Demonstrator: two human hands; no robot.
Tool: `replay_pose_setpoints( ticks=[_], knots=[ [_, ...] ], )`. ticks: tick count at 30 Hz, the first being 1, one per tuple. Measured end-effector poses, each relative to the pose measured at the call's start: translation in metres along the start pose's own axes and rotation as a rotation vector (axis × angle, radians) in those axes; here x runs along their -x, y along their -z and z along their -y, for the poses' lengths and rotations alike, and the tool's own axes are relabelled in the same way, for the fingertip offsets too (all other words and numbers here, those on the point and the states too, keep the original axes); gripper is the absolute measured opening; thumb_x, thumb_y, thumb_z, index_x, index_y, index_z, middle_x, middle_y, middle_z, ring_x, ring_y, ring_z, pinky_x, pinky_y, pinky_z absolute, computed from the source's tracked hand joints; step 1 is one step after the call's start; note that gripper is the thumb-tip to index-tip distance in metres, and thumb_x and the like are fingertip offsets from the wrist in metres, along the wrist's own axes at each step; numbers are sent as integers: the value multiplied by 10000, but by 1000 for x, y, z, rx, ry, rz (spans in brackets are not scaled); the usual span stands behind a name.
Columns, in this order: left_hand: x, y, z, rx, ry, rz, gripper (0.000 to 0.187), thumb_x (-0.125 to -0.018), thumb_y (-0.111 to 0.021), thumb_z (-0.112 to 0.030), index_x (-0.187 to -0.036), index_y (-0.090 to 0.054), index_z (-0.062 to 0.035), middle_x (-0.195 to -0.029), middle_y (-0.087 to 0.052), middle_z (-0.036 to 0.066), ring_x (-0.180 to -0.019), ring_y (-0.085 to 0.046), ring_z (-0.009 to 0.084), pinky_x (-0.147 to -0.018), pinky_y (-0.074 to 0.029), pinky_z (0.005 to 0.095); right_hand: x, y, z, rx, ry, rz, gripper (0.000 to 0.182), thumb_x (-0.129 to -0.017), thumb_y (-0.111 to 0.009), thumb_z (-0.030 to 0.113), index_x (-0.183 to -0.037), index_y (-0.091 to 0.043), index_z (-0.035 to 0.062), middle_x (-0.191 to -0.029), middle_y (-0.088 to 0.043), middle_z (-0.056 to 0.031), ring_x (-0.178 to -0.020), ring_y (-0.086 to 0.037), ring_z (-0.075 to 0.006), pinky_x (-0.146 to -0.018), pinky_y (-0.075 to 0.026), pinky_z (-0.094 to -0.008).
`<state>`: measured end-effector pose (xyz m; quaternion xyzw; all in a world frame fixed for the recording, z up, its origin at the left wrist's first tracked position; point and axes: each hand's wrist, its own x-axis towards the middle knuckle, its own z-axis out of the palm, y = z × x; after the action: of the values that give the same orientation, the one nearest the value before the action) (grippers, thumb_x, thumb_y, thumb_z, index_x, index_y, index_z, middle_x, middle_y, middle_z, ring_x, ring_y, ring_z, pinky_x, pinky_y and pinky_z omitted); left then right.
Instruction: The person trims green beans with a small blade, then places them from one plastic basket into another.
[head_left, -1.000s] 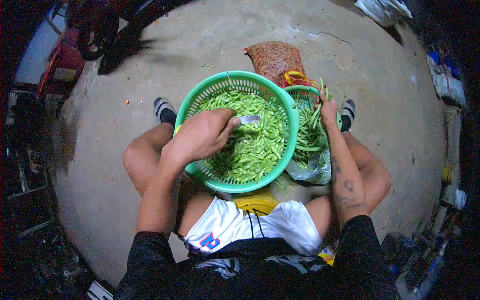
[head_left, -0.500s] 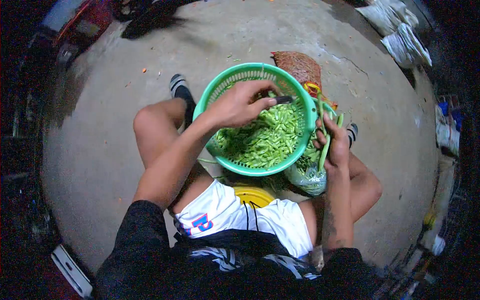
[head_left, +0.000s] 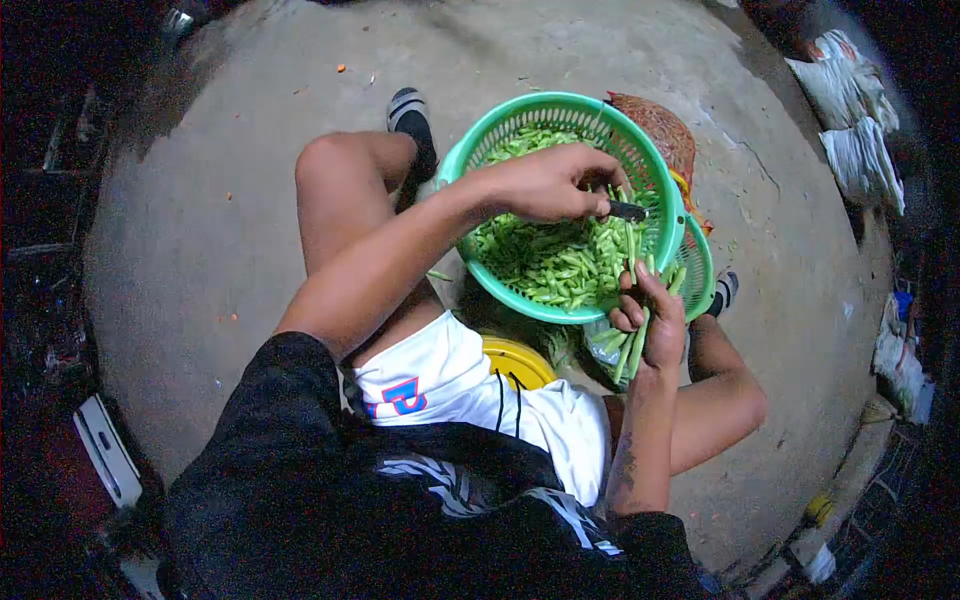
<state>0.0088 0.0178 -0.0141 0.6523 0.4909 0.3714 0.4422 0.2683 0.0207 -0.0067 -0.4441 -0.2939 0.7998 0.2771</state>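
Observation:
My left hand (head_left: 560, 185) is closed around a small dark knife (head_left: 628, 211) and hovers over the large green colander (head_left: 455, 165). The knife lies close to the upper ends of several long green beans (head_left: 634, 335). Those beans stand upright in my right hand (head_left: 655, 312), its fingers wrapped round them at the colander's right front rim. Cut green bean pieces (head_left: 565, 270) fill much of the colander. Partly hidden under my right hand is a clear plastic bag (head_left: 600, 340), with a second green basket (head_left: 705, 265) beside it.
Behind the colander lies a reddish-brown mesh sack (head_left: 660, 130). A yellow round object (head_left: 520, 362) sits between my legs, which spread either side. White sacks (head_left: 862, 165) lie on the concrete floor (head_left: 230, 300) at far right. Orange scraps dot the floor.
The view has shifted, and the colander now appears further right and higher. My hands have come closer together, bringing the knife to the tops of the beans.

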Motion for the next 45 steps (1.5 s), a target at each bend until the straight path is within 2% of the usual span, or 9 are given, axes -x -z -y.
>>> replay_pose_setpoints(
  ticks=[6,7,9,15,23,30,36,39,45],
  knots=[
    [-2,1,3,155,72,78,303,-898,-692,-89,-1196,-662,-40,-978,-699,47,-889,-635,122,-787,-502,292,1,10,-7,-120,-22,-5,139,-941,-699,156,-987,-634,42,-798,-656,-55,-467,-417,-36,-428,-325,-198],
    [-3,6,9,120,-64,25,302,-904,-681,-62,-1203,-657,-31,-1020,-709,58,-922,-654,124,-827,-520,293,3,11,-6,-134,-22,-13,135,-942,-694,150,-988,-631,40,-797,-654,-60,-464,-414,-36,-426,-323,-198],
    [-4,20,13,201,95,6,293,-906,-676,-47,-1197,-656,-21,-1030,-709,59,-938,-662,128,-850,-529,303,4,14,-5,-150,-18,-40,133,-946,-687,141,-1002,-621,39,-799,-652,-61,-460,-412,-35,-421,-326,-198],
    [-4,-8,-1,320,29,145,340,-909,-684,-50,-1241,-620,-20,-889,-696,43,-884,-642,108,-825,-498,285,2,10,-6,-177,-36,-36,137,-997,-620,147,-1063,-595,30,-835,-632,-26,-478,-400,-19,-426,-334,-191],
    [-5,13,9,267,73,80,338,-897,-660,-5,-1231,-613,-5,-902,-691,47,-892,-650,121,-807,-513,290,0,13,-6,-305,-56,22,105,-974,-644,134,-1019,-602,48,-815,-651,-48,-460,-427,-31,-409,-329,-196],
    [-3,15,10,235,-11,63,350,-902,-704,-117,-1235,-648,-24,-1045,-702,73,-907,-658,125,-835,-520,308,-1,14,-10,-328,-69,62,103,-975,-643,131,-1028,-606,51,-814,-656,-47,-467,-423,-28,-408,-318,-194],
    [-2,5,5,295,51,152,445,-893,-715,-68,-1311,-569,-24,-909,-705,54,-878,-659,115,-822,-503,284,-2,10,-13,-302,-60,40,115,-978,-643,138,-1049,-601,58,-809,-651,-43,-464,-417,-26,-412,-321,-191],
    [-5,-4,1,318,32,221,349,-889,-697,-53,-1229,-630,-11,-914,-696,38,-905,-651,113,-826,-508,287,-1,7,-14,-297,-69,49,110,-977,-644,139,-1047,-600,66,-816,-652,-36,-460,-412,-24,-411,-323,-191],
    [-3,20,7,274,53,125,368,-875,-731,-55,-1220,-610,-8,-928,-687,55,-920,-653,124,-849,-508,302,-3,9,-13,-300,-70,55,110,-981,-641,141,-1053,-598,71,-823,-650,-28,-457,-414,-21,-416,-328,-196]
  ],
)
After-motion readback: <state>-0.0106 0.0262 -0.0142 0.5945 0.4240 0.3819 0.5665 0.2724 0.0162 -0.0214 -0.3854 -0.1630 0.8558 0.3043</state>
